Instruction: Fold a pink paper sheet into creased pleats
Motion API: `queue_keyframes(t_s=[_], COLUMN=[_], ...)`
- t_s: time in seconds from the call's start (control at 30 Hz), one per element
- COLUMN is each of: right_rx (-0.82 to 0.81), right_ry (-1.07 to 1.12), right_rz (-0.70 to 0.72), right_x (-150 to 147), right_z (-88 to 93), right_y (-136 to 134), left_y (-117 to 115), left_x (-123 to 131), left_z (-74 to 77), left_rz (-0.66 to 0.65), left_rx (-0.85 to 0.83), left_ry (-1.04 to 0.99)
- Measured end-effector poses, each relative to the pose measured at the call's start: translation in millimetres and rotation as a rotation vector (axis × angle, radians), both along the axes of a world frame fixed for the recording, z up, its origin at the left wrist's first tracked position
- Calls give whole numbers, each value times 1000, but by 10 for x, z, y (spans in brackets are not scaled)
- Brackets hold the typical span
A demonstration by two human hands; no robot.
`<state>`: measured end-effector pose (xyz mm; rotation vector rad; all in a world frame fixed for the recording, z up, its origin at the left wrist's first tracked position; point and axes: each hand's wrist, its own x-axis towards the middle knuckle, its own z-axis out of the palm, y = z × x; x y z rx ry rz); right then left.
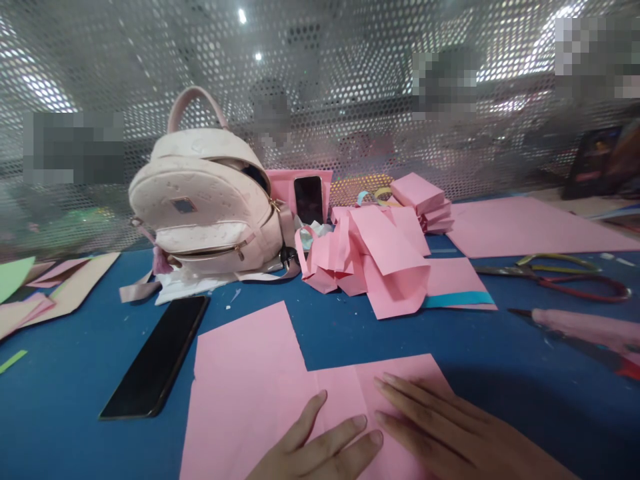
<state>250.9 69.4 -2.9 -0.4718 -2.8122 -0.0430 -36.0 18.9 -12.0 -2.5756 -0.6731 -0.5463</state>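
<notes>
A creased sheet of pink paper (pixel 240 373) lies flat at the front of the blue table (pixel 260 333), with an inner corner cut or folded into its far edge. My left hand (pixel 320 447) presses on its lower middle, fingers spread. To the right of that, my right hand (pixel 450 427) rests flat on the same sheet, fingers stretched out towards the left. A faint fold line runs between the two hands. The fingertips of both hands are close together but apart. The sheet's near part is cut off by the frame's bottom edge.
A white backpack (pixel 205 200) stands behind, by a perforated metal screen (pixel 330 87). A black phone (pixel 157 360) lies left. Folded pink paper pieces (pixel 385 240) sit at the centre back. Scissors (pixel 550 272) and a pink glue gun (pixel 585 327) are on the right.
</notes>
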Motion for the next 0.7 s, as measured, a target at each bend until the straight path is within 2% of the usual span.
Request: queue_keyframes(t_s=[0.27, 0.47, 0.7], right_rx=[-55, -19, -120], right_ry=[4, -11, 53], right_rz=[27, 20, 8], right_x=[0, 2, -25], right_z=[21, 0, 75], right_y=[39, 53, 9], left_y=[-8, -7, -13], left_x=[14, 7, 12], left_z=[-8, -34, -6], left_rz=[-1, 7, 9], left_rx=[-2, 8, 18], left_ry=[-23, 2, 8])
